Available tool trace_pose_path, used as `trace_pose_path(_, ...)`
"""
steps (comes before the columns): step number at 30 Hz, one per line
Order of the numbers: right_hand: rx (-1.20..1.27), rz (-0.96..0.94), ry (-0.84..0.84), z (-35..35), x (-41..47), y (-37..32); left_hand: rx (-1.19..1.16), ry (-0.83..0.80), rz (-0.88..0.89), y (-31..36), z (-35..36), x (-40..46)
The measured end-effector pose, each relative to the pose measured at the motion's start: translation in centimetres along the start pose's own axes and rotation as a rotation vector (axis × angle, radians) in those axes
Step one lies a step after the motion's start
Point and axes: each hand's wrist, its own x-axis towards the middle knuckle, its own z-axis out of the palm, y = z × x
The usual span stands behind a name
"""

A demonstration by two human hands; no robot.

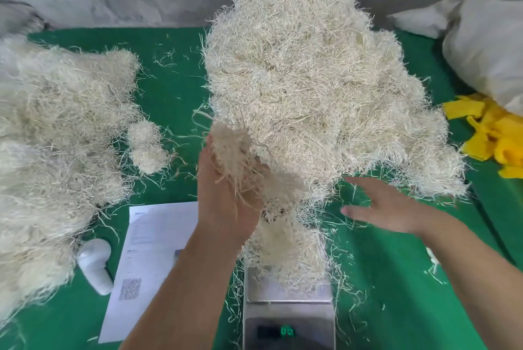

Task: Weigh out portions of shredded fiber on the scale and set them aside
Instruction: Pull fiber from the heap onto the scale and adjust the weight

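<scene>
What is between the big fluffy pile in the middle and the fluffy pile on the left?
In the head view, green table cloth with loose strands and two small fiber clumps lies between the middle pile and the left pile.

Bare forearms, left hand, right hand

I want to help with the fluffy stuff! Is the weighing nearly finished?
Not nearly. Done: fluffy heaps sit at the left. Now: the left hand holds a tuft above the portion on the scale; the right hand is open. Left: the big pile.
</scene>
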Motion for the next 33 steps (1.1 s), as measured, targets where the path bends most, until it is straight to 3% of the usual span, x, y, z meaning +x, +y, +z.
trace_pose_path(2,0.489,-0.122,0.106,3.1,-2.5,-4.6,-0.111,0.046,-0.043,-1.4,0.9,-0.7)
trace_pose_path(4,1.15,-0.225,-0.077,6.4,-4.3,-8.6,-0.136,0.073,-0.117,-3.0,1.2,-1.4)
trace_pose_path(6,1.574,-0.287,-0.248,9.1,-5.4,-11.5,0.141,0.143,-0.134,-5.2,0.7,-2.5)
trace_pose_path(7,1.646,-0.249,-0.21,10.1,-5.8,-12.3,0.275,0.164,-0.11,-6.0,0.3,-3.2)
trace_pose_path(11,1.467,0.113,0.309,11.9,-5.7,-11.1,0.649,0.122,0.009,-6.5,-3.2,-5.1)
trace_pose_path(14,1.277,0.188,0.464,11.5,-5.2,-8.3,1.077,0.076,-0.01,-5.6,-6.8,-5.4)
trace_pose_path(16,1.075,0.153,0.417,11.0,-4.7,-7.5,1.173,0.15,-0.065,-5.2,-8.7,-5.4)
trace_pose_path(19,0.637,0.12,0.132,10.5,-4.9,-6.7,1.212,0.252,-0.133,-4.6,-10.2,-5.4)
trace_pose_path(21,0.501,0.11,0.053,9.9,-5.5,-5.8,1.194,0.288,-0.127,-4.4,-10.4,-5.9)
trace_pose_path(23,0.472,0.044,0.127,9.6,-6.5,-5.2,1.148,0.287,-0.066,-4.5,-9.9,-5.9)
trace_pose_path(28,0.646,0.011,0.347,11.6,-6.8,-6.1,1.419,-0.02,-0.055,-6.0,-8.0,-4.5)
trace_pose_path(33,0.472,-0.121,0.49,14.7,-7.1,-7.1,1.127,-0.011,-0.134,-7.7,-8.0,-5.7)
